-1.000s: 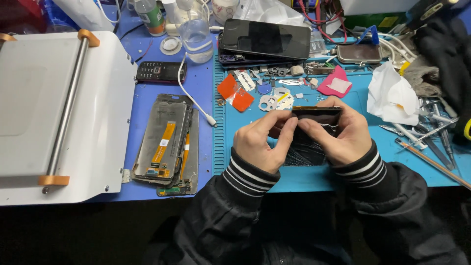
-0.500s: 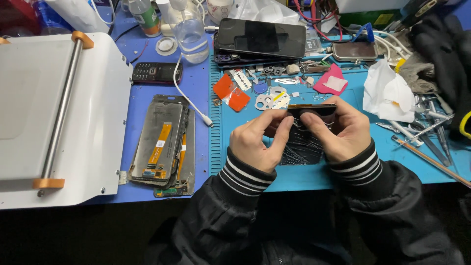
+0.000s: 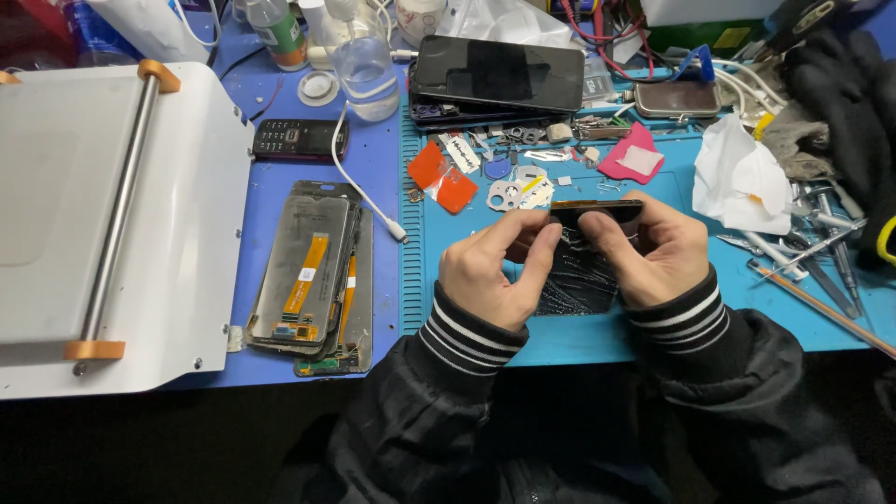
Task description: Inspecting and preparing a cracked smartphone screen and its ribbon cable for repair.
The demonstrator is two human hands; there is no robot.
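Note:
Both my hands hold a black phone screen panel (image 3: 581, 277) with cracked glass, tilted up on edge over the teal work mat (image 3: 579, 336). My left hand (image 3: 493, 268) grips its left side, fingers curled over the top edge. My right hand (image 3: 651, 248) pinches the top right edge. The panel's lower part shows between my wrists; the rest is hidden behind my fingers.
A stack of phone display panels (image 3: 313, 266) with orange flex cables lies to the left. A white machine with a metal roller bar (image 3: 112, 215) fills the far left. A black smartphone (image 3: 499, 73), small keypad phone (image 3: 299, 138), white cable, orange tabs (image 3: 441, 174), tissue (image 3: 737, 177) and tweezers (image 3: 803, 252) surround the mat.
The view has shifted slightly; my hands stay on the panel, with the fingers adjusting along its top edge.

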